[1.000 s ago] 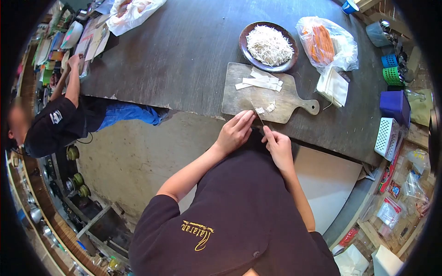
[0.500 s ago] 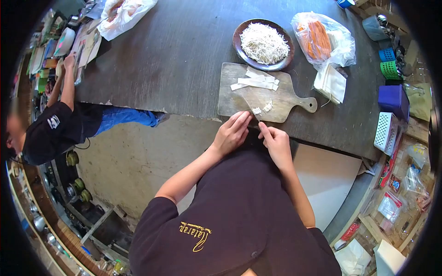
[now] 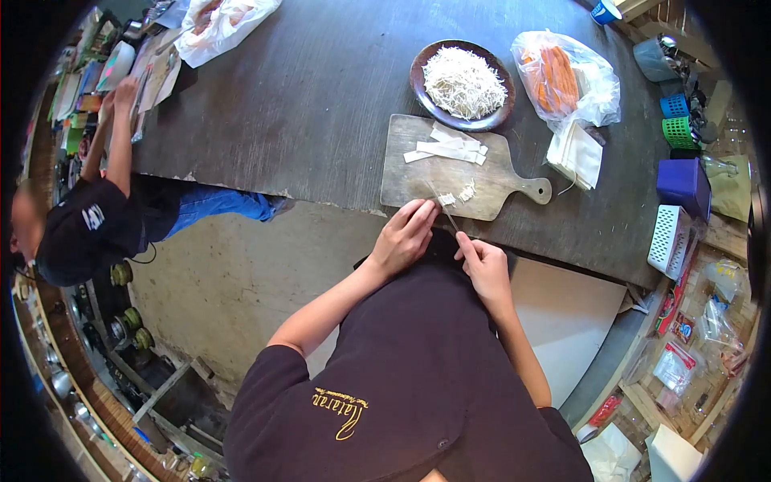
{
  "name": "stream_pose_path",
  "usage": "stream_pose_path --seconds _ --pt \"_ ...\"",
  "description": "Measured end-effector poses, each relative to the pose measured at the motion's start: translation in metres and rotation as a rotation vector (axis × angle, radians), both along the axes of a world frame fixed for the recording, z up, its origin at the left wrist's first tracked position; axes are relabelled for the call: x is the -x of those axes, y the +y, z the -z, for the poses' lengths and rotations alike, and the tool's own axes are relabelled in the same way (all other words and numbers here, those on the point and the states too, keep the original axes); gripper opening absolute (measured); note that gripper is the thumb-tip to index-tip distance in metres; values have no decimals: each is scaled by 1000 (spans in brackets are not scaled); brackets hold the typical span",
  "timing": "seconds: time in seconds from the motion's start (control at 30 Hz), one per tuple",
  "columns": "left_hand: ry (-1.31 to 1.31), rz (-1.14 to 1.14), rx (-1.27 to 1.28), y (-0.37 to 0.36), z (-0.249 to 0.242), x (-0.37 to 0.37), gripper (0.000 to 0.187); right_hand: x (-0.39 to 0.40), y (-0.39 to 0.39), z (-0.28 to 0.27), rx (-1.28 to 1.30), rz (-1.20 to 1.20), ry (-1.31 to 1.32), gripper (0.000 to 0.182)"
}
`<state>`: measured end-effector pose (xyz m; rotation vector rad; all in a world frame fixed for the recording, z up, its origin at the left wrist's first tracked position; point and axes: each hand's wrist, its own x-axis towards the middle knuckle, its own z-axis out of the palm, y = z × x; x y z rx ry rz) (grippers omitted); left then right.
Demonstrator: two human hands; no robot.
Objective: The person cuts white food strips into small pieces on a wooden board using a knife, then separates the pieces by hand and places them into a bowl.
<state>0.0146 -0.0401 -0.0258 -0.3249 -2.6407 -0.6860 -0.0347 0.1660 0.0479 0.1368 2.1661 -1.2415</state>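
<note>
A wooden cutting board (image 3: pixel 514 173) with a handle lies near the table's front edge. Flat white strips (image 3: pixel 450 150) rest on it, with small white shreds (image 3: pixel 466 193) closer to me. My right hand (image 3: pixel 486 269) grips a thin knife (image 3: pixel 451 218), its blade angled over the board's near edge. Beside the blade, my left hand (image 3: pixel 405 234) has its fingers bent together at that edge; whatever they pinch is hidden. Behind the board stands a dark round bowl (image 3: pixel 416 80) heaped with white shreds (image 3: pixel 464 83).
Right of the bowl sits a clear plastic bag (image 3: pixel 594 76) with orange sticks (image 3: pixel 556 79), near a stack of white pieces (image 3: pixel 576 154). A white bag (image 3: pixel 221 36) lies far left. Baskets (image 3: pixel 673 237) line the right side. Another person (image 3: pixel 96 225) works at left.
The knife and my right hand have shifted slightly, and the blade's angle looks a little different. My left hand stays at the board's edge. The whole view has moved slightly.
</note>
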Motion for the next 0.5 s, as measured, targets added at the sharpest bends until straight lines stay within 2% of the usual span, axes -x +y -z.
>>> stream_pose_path --seconds 0.23,0.5 --pt "-2 -3 -39 0 2 -1 51 11 -15 13 96 -3 30 56" --pt "5 -4 9 -2 1 0 51 -3 -3 7 -8 11 -5 59"
